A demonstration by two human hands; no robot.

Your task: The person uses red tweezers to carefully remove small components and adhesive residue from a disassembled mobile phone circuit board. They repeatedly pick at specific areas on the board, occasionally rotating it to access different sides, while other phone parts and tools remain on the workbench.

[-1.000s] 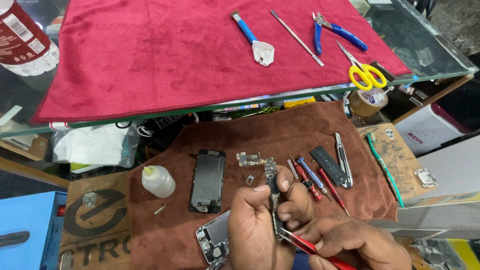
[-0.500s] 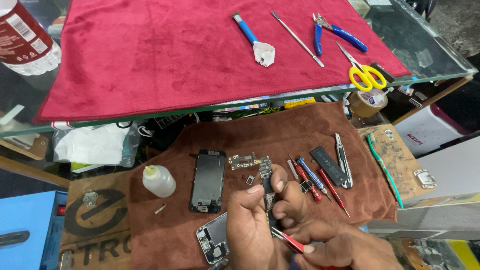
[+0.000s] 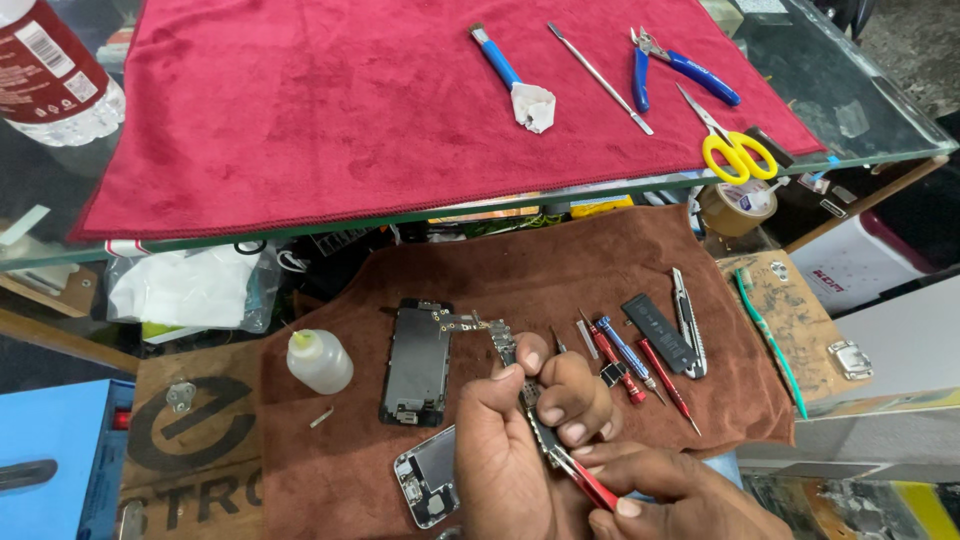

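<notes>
- The left hand (image 3: 515, 455) was closed, thumb and fingers pinched around a long, narrow metal-and-black circuit board (image 3: 520, 385), which it held just above the brown cloth work mat (image 3: 560, 270).
- The board's long axis ran from upper left, near the dark rectangular phone screen assembly (image 3: 416, 362), down to lower right, towards the right hand (image 3: 670, 495).
- The right hand lay below and to the right of the board, curled shut around red-handled tweezers (image 3: 588, 484), whose tips met the board's lower end between the two hands.
- Both hands were at the board; the left carried it, and the right reached it only through the tweezers.
- An open silver phone housing (image 3: 428, 488) lay on the mat just left of the left wrist.
- A small white squeeze bottle (image 3: 320, 361) stood further left, well apart from the hands.
- Red and blue screwdrivers (image 3: 630, 360) lay just to the right of the fingers, untouched.
</notes>
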